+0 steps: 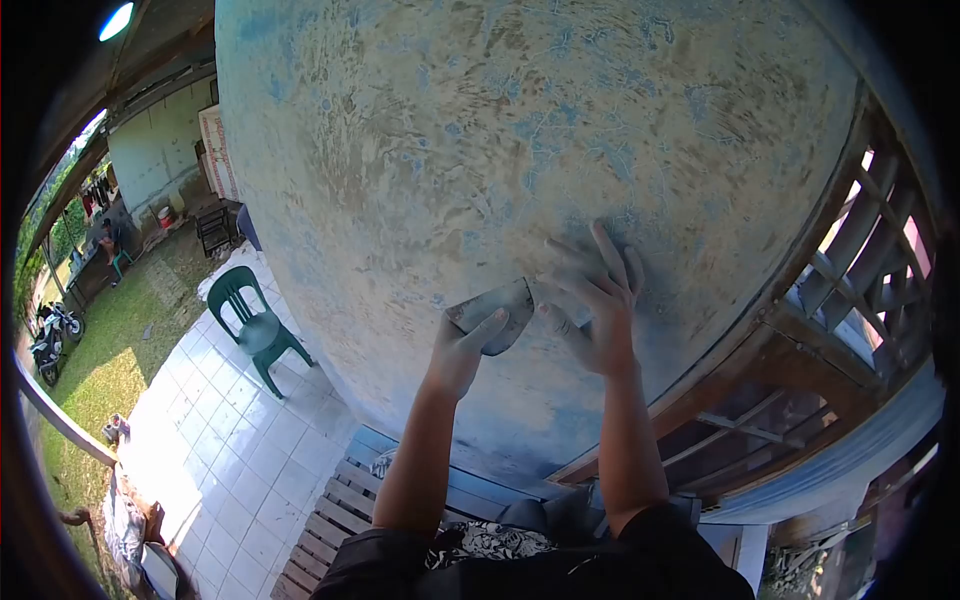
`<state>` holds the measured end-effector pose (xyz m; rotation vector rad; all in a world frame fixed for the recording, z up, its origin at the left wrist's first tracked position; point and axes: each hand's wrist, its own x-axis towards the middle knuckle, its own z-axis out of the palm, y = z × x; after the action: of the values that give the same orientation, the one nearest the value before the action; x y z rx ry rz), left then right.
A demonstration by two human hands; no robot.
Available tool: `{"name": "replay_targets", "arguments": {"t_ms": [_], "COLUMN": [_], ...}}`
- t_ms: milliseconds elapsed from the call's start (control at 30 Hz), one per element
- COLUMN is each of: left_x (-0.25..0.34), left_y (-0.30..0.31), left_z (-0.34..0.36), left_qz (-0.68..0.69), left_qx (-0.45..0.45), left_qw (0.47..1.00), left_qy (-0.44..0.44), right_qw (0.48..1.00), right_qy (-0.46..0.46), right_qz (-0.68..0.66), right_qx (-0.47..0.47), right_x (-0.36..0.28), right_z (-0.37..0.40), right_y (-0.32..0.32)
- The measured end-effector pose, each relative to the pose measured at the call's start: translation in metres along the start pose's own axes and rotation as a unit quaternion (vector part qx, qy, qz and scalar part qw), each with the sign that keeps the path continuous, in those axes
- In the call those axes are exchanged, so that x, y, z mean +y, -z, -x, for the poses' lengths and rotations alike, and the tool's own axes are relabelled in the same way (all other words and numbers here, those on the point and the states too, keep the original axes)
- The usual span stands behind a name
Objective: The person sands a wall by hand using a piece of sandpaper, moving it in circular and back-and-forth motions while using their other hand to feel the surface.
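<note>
My left hand (pixel 464 348), coated in pale dust, grips a flat grey scraper plate (pixel 503 310), its thumb lying across the face. The plate is close to the wall; whether its edge touches cannot be told. To the right, my right hand (pixel 598 305) has its fingers spread, at or very near the wall surface, with nothing held in it. Dust covers this hand too. The wall (pixel 440 200) has patchy grey filler over worn blue paint, with many scratches and crackle marks.
A wooden window frame with lattice (pixel 850 290) borders the wall on the right. Below lies a slatted wooden bench (pixel 330 530). A green plastic chair (pixel 258 325) stands on white tiles (pixel 240 440) at left. Farther off are a motorcycle (pixel 52 335) and a seated person (pixel 108 243).
</note>
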<state>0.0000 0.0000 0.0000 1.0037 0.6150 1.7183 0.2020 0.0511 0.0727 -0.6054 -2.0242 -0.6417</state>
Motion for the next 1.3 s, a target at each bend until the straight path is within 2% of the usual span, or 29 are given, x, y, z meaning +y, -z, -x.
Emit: {"name": "replay_targets", "arguments": {"t_ms": [67, 100, 133, 167, 300, 367, 400, 467, 600, 667, 700, 767, 800, 867, 900, 933, 967, 1000, 1067, 1200, 1267, 1300], "left_x": [-0.002, -0.007, -0.01, -0.013, -0.011, -0.024, -0.024, -0.023, -0.029, -0.031, -0.029, -0.017, -0.013, -0.007, -0.007, -0.009, -0.008, -0.006, -0.001, 0.011, 0.012, 0.011], "left_y": [-0.003, -0.006, -0.005, -0.005, -0.017, -0.01, -0.011, -0.015, -0.029, -0.034, -0.038, -0.047, -0.051, -0.06, -0.064, -0.066, -0.068, -0.069, -0.069, -0.07, -0.068, -0.067], "left_z": [-0.002, 0.001, 0.001, 0.001, 0.006, 0.001, 0.002, 0.003, 0.008, 0.005, 0.005, 0.004, 0.003, 0.002, 0.0, -0.003, -0.006, -0.007, -0.01, -0.012, -0.018, -0.022], "left_qz": [0.0, 0.006, -0.023, -0.053, -0.129, -0.046, -0.044, -0.059, -0.082, -0.164, -0.164, -0.307, -0.309, -0.347, -0.351, -0.387, -0.421, -0.425, -0.507, -0.569, -0.6, -0.596], "left_qx": [-0.037, -0.039, -0.053, -0.066, -0.033, -0.015, -0.015, -0.004, -0.031, -0.016, -0.013, 0.056, 0.06, 0.11, 0.11, 0.119, 0.128, 0.131, 0.143, 0.139, 0.134, 0.128], "left_qw": [0.999, 0.999, 0.998, 0.996, 0.991, 0.997, 0.997, 0.997, 0.993, 0.971, 0.971, 0.921, 0.919, 0.904, 0.903, 0.884, 0.864, 0.862, 0.794, 0.757, 0.721, 0.726], "left_qy": [0.009, 0.003, -0.002, -0.005, -0.015, -0.053, -0.054, -0.052, -0.084, -0.172, -0.173, -0.233, -0.236, -0.223, -0.22, -0.233, -0.245, -0.244, -0.305, -0.291, -0.319, -0.318], "right_qw": [0.969, 0.97, 0.922, 0.849, 0.824, 0.811, 0.812, 0.752, 0.725, 0.684, 0.684, 0.655, 0.654, 0.73, 0.726, 0.835, 0.917, 0.915, 0.971, 0.974, 0.972, 0.972], "right_qy": [-0.081, -0.075, -0.184, -0.29, -0.318, -0.338, -0.338, -0.344, -0.343, -0.374, -0.373, -0.412, -0.408, -0.362, -0.365, -0.296, -0.216, -0.217, -0.095, -0.092, -0.085, -0.088], "right_qz": [-0.226, -0.221, -0.334, -0.439, -0.469, -0.477, -0.476, -0.562, -0.594, -0.624, -0.625, -0.63, -0.633, -0.579, -0.582, -0.464, -0.33, -0.334, -0.137, -0.078, -0.005, 0.003], "right_qx": [-0.062, -0.063, -0.059, -0.053, -0.006, 0.007, 0.006, 0.003, -0.064, -0.053, -0.056, -0.069, -0.071, -0.027, -0.026, 0.019, 0.064, 0.063, 0.171, 0.194, 0.218, 0.216], "right_x": [-0.008, -0.02, -0.035, -0.043, -0.036, -0.026, -0.022, -0.019, -0.036, -0.038, -0.039, -0.041, -0.04, -0.038, -0.035, -0.029, -0.024, -0.02, -0.013, 0.001, 0.014, 0.016], "right_z": [0.006, 0.01, 0.011, 0.013, 0.023, 0.027, 0.03, 0.037, 0.033, 0.037, 0.037, 0.032, 0.029, 0.025, 0.022, 0.014, 0.005, -0.002, -0.015, -0.025, -0.022, -0.02], "right_y": [-0.002, 0.004, 0.005, 0.006, 0.007, 0.014, 0.013, 0.01, 0.009, 0.005, 0.006, 0.009, 0.007, 0.007, 0.012, 0.022, 0.028, 0.032, 0.035, 0.024, 0.013, 0.011]}}
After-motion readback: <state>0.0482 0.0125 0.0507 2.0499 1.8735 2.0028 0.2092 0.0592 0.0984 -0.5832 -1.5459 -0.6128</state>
